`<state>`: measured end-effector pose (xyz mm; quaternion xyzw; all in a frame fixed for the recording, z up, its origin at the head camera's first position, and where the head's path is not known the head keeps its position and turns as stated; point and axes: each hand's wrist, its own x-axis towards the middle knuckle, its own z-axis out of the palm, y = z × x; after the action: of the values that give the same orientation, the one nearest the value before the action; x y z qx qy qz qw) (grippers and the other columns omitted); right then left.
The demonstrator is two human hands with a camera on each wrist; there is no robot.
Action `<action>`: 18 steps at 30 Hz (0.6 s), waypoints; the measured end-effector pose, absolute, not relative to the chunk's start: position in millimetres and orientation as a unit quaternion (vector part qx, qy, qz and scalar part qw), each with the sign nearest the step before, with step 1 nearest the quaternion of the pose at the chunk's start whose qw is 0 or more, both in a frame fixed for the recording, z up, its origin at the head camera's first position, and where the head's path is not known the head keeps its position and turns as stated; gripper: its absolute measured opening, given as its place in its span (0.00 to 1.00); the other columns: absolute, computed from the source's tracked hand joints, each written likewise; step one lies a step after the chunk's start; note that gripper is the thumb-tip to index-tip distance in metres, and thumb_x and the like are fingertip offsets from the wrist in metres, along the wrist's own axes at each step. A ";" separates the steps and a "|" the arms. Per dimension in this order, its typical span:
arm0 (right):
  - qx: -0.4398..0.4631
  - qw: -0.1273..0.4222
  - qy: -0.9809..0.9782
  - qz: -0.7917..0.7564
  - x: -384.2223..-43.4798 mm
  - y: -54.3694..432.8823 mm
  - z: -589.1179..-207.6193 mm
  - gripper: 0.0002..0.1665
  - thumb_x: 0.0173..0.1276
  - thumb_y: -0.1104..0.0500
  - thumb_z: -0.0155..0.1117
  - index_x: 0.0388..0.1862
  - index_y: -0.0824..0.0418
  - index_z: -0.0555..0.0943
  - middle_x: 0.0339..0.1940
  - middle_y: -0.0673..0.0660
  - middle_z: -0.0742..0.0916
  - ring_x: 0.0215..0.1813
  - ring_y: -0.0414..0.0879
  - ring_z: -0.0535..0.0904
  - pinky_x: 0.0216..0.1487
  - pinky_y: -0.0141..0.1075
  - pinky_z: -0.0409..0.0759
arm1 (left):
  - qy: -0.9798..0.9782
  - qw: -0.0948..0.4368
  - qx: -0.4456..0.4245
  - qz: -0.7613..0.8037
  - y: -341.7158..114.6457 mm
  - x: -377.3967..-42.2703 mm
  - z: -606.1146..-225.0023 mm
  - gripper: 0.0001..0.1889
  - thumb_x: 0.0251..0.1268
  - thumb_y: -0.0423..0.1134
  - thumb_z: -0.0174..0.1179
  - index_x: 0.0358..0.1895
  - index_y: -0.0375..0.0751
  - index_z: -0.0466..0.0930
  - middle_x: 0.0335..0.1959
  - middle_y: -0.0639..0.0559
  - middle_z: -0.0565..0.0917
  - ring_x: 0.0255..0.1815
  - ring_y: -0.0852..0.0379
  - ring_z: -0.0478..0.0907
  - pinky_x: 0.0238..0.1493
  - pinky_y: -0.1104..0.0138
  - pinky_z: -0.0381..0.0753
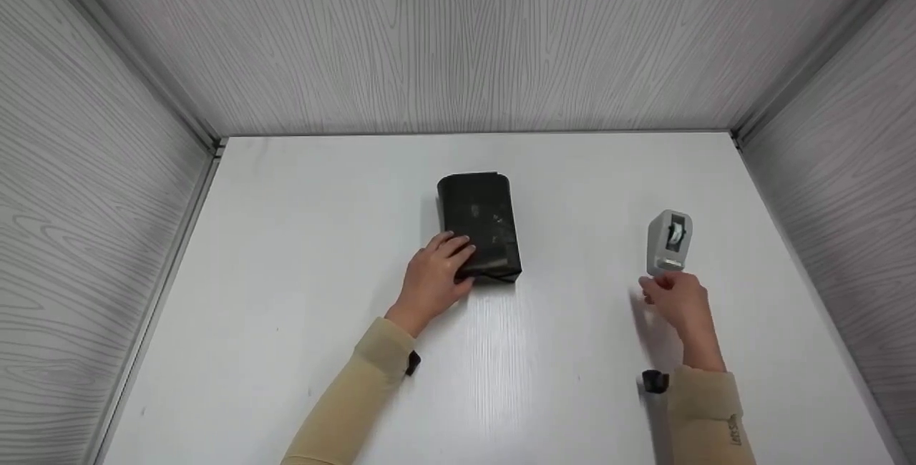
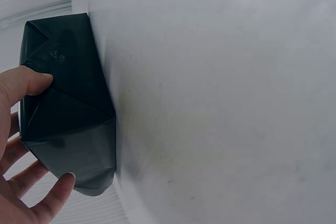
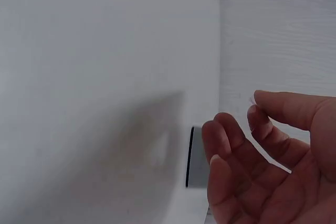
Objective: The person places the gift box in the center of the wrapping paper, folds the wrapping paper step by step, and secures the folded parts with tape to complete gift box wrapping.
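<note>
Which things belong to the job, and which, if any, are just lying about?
In the job:
dark package, held by the left hand
tape dispenser, near the right hand
probable tape bit, pinched by that hand

Only background:
white table
wood-grain panels

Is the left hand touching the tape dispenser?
No, the left hand holds the dark wrapped package, while the grey tape dispenser stands beside the right hand.
</note>
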<state>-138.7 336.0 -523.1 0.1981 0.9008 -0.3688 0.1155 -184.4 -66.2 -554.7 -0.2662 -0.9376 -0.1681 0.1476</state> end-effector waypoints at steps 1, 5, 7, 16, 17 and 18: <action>0.177 0.118 0.902 -0.377 -138.4 327.4 -523.4 0.23 0.74 0.47 0.57 0.47 0.68 0.80 0.39 0.61 0.86 0.40 0.51 0.78 0.36 0.40 0.73 | -0.938 0.147 -0.266 -0.168 -66.1 -184.5 -555.0 0.26 0.57 0.46 0.70 0.59 0.44 0.82 0.62 0.50 0.78 0.67 0.47 0.68 0.55 0.52 0.77; 0.105 0.117 0.904 -0.397 -137.9 290.6 -528.3 0.20 0.73 0.47 0.60 0.40 0.64 0.81 0.35 0.57 0.86 0.37 0.50 0.77 0.36 0.39 0.73 | -0.938 0.148 -0.265 -0.170 -66.0 -184.3 -554.8 0.26 0.57 0.47 0.70 0.59 0.44 0.82 0.62 0.50 0.78 0.67 0.47 0.68 0.54 0.52 0.77; 0.074 0.115 0.904 -0.405 -137.6 272.6 -531.6 0.18 0.73 0.48 0.61 0.38 0.62 0.82 0.32 0.55 0.86 0.35 0.49 0.77 0.35 0.39 0.73 | -0.937 0.150 -0.266 -0.170 -65.9 -184.2 -554.6 0.26 0.57 0.47 0.70 0.59 0.44 0.82 0.62 0.50 0.78 0.67 0.47 0.68 0.54 0.52 0.77; -0.006 0.048 0.847 -0.530 -133.8 189.6 -541.6 0.12 0.68 0.53 0.68 0.30 0.60 0.82 0.25 0.54 0.85 0.32 0.53 0.82 0.30 0.37 0.78 | -0.936 0.155 -0.267 -0.173 -66.3 -184.0 -555.9 0.26 0.57 0.46 0.70 0.59 0.44 0.82 0.62 0.50 0.78 0.67 0.48 0.68 0.54 0.53 0.77; -0.013 0.043 0.836 -0.547 -133.7 181.4 -542.1 0.13 0.68 0.53 0.68 0.30 0.61 0.82 0.25 0.55 0.85 0.31 0.53 0.83 0.30 0.38 0.79 | -0.935 0.156 -0.267 -0.172 -66.2 -184.0 -556.1 0.25 0.57 0.46 0.71 0.59 0.44 0.82 0.62 0.50 0.78 0.67 0.48 0.68 0.54 0.53 0.77; -0.021 0.042 0.824 -0.564 -133.9 173.6 -542.5 0.14 0.68 0.53 0.68 0.30 0.63 0.82 0.25 0.56 0.85 0.31 0.53 0.83 0.31 0.40 0.81 | -0.935 0.158 -0.267 -0.171 -66.1 -183.9 -556.3 0.25 0.56 0.46 0.71 0.59 0.44 0.82 0.61 0.50 0.78 0.67 0.48 0.68 0.54 0.53 0.78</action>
<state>-133.9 173.6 -542.5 -0.0213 0.8245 -0.5640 0.0417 -183.9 -66.1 -556.3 -0.2667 -0.9353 -0.1705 0.1578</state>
